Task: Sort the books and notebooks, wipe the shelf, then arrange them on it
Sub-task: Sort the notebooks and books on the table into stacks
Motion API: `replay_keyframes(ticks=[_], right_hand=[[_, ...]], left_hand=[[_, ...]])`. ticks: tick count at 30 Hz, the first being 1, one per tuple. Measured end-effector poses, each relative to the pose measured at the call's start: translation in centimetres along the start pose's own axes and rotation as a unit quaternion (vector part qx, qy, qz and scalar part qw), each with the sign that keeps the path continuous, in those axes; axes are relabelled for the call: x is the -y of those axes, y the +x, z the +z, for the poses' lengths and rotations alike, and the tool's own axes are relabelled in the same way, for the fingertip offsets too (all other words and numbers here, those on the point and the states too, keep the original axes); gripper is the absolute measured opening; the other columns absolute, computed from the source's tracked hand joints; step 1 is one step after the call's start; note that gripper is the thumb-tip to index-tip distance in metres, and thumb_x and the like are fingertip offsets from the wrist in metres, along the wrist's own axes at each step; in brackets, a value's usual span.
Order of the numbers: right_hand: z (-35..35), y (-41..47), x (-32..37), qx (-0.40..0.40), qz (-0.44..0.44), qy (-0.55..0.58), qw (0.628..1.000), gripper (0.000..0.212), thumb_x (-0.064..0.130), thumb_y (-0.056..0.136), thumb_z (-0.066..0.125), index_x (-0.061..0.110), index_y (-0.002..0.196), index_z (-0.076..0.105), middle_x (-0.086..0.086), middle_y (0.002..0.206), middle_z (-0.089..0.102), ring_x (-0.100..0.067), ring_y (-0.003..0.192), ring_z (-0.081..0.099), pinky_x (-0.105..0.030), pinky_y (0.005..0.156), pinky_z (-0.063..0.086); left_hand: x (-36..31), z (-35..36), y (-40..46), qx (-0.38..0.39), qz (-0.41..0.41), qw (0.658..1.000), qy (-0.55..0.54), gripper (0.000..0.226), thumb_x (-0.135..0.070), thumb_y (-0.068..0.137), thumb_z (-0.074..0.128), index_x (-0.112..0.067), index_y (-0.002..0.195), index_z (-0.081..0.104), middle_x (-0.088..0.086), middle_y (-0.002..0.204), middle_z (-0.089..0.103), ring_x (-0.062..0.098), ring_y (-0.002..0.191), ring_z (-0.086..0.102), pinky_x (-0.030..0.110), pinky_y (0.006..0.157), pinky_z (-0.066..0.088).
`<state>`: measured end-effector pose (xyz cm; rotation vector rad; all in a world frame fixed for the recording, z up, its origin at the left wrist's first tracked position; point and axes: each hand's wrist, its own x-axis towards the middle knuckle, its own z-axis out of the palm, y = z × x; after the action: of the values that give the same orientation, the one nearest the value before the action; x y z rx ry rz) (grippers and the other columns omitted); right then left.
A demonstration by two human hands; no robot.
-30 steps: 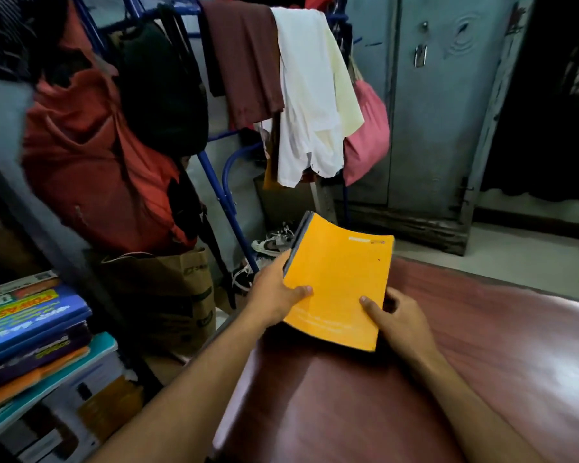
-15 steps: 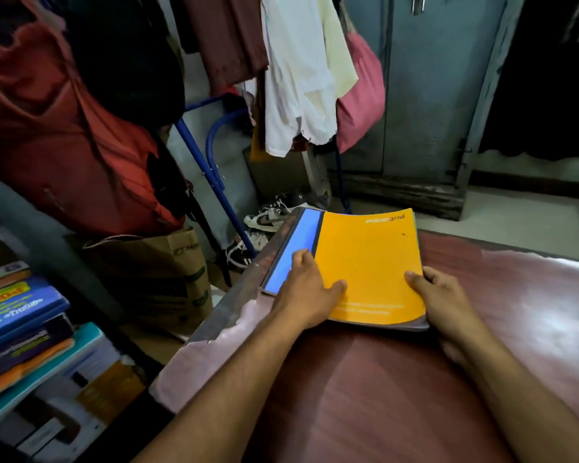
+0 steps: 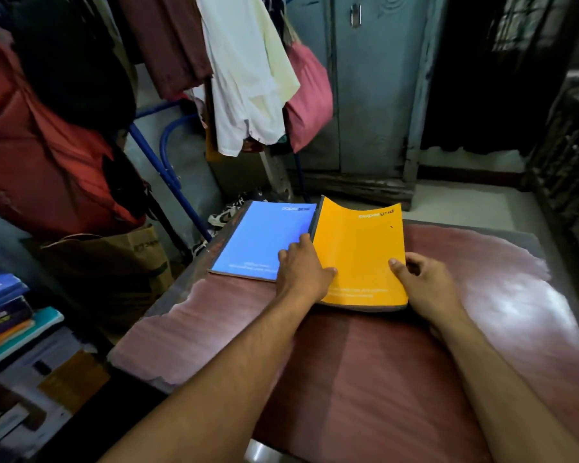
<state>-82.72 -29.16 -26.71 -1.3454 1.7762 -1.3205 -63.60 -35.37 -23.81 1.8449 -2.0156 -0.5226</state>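
Observation:
A blue notebook [image 3: 258, 238] lies flat at the far left corner of the reddish wooden table [image 3: 381, 362]. An orange notebook [image 3: 358, 255] lies beside it on the right, its far edge curled up a little. My left hand [image 3: 303, 269] rests across the seam between them, fingers flat on the blue cover and thumb on the orange one. My right hand [image 3: 425, 289] holds the orange notebook's right edge, thumb on top and fingers curled at the side. A stack of books [image 3: 4, 305] sits on a shelf at the lower left.
A blue rack hung with clothes [image 3: 241, 78] stands behind the table. A brown paper bag [image 3: 114, 262] and shoes [image 3: 224, 215] are on the floor to the left. A grey-blue cupboard [image 3: 375, 95] is at the back.
The orange notebook went from held tilted above the table to lying flat, then slid right, uncovering the blue notebook beneath it. My left hand moved onto the blue cover.

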Motion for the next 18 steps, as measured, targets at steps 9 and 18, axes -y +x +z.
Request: replay_keyframes(ticks=[9,18], right_hand=[[-4.3,1.5,-1.7,-0.003,0.057,-0.067,0.996,0.012,0.015,0.103,0.056,0.011,0.094,0.063,-0.013,0.102,0.072,-0.028,0.088,0.064,-0.036,0.071,0.046],[-12.7,-1.8,-3.7,-0.146,0.150,-0.301,0.930,0.029,0.011,0.098,0.050,0.007,0.125,0.059,-0.020,0.124,0.060,-0.041,0.112,0.058,-0.044,0.089,0.048]], left_hand=[[-4.3,1.3,0.2,-0.014,0.029,0.996,-0.080,0.070,-0.031,0.074,0.087,-0.014,0.131,0.050,0.014,0.129,0.055,0.036,0.119,0.055,0.041,0.094,0.049],[-8.3,7.8,-6.4,0.164,0.159,0.972,0.061,0.109,-0.075,0.086,0.054,-0.016,0.163,0.003,0.006,0.171,-0.003,0.024,0.157,0.000,0.062,0.122,-0.004]])
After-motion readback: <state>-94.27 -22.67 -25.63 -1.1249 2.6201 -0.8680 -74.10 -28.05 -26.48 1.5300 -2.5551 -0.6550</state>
